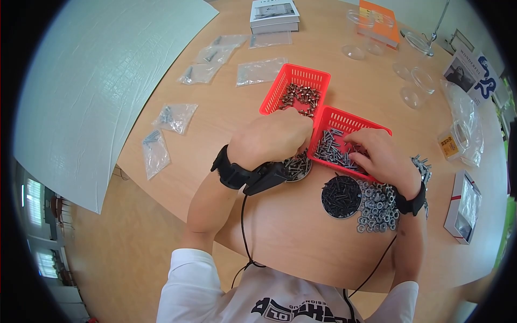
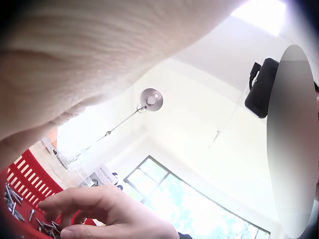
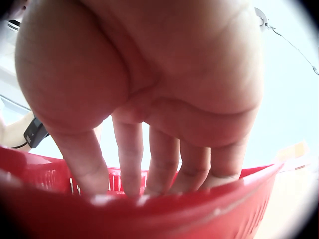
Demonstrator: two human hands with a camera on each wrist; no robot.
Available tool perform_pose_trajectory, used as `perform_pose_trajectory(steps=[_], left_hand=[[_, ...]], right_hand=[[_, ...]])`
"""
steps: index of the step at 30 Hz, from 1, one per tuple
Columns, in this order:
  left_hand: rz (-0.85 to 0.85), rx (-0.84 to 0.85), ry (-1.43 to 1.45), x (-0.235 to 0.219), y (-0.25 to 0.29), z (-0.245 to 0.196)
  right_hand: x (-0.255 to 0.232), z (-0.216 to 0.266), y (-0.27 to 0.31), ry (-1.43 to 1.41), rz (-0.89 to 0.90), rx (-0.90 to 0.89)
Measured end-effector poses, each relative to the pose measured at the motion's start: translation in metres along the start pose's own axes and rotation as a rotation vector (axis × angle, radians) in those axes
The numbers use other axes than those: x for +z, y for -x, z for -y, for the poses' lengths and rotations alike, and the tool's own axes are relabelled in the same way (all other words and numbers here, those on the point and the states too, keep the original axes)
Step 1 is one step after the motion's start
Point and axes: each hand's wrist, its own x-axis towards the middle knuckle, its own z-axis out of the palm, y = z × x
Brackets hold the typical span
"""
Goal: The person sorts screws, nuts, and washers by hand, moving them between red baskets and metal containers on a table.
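My right hand (image 1: 379, 153) reaches into the right red basket (image 1: 353, 114), which holds silver screws (image 1: 329, 149). In the right wrist view its fingers (image 3: 163, 159) point down, spread apart, behind the basket's near wall. The left hand (image 1: 272, 134) is at the left red basket (image 1: 298, 69), where copper-coloured screws (image 1: 302, 96) lie. Its back faces up and its fingertips are hidden, so I cannot tell what it holds. Partly beneath that hand is a round dish of silver screws (image 1: 298, 168).
Near the right basket are a round dish of black screws (image 1: 342, 196) and a patch of silver nuts (image 1: 378, 210). Plastic bags (image 1: 177, 117) with hardware lie to the left. Clear cups (image 1: 412, 48), books (image 1: 274, 17) and a box (image 1: 464, 209) stand around the table.
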Motion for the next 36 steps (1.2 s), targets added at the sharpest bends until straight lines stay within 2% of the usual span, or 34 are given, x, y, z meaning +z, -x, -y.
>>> perform_pose_trajectory(steps=[6,9,12,18,24,27,33,36], left_hand=[[-0.023,0.006,0.013,0.001,0.000,0.001],[-0.045,0.001,-0.033,0.003,0.000,-0.001],[-0.057,0.009,-0.026,0.004,-0.001,0.001],[-0.114,0.037,-0.028,0.008,0.000,0.005],[-0.042,0.010,-0.024,0.004,-0.002,0.005],[-0.065,-0.046,-0.026,0.001,0.001,0.000],[-0.095,-0.022,-0.005,0.005,0.002,0.005],[-0.127,-0.005,0.030,0.006,0.004,0.007]], right_hand=[[-0.001,0.001,0.000,0.001,0.095,0.065],[0.002,0.002,0.001,-0.006,0.021,0.017],[0.000,0.004,-0.001,-0.029,0.069,0.048],[0.003,-0.001,-0.001,-0.046,0.057,0.034],[0.005,-0.006,-0.001,-0.012,0.077,0.021],[0.004,-0.001,-0.003,-0.075,0.085,0.068],[0.011,-0.010,0.000,-0.040,0.029,0.008],[0.010,-0.008,-0.001,-0.063,0.056,0.040]])
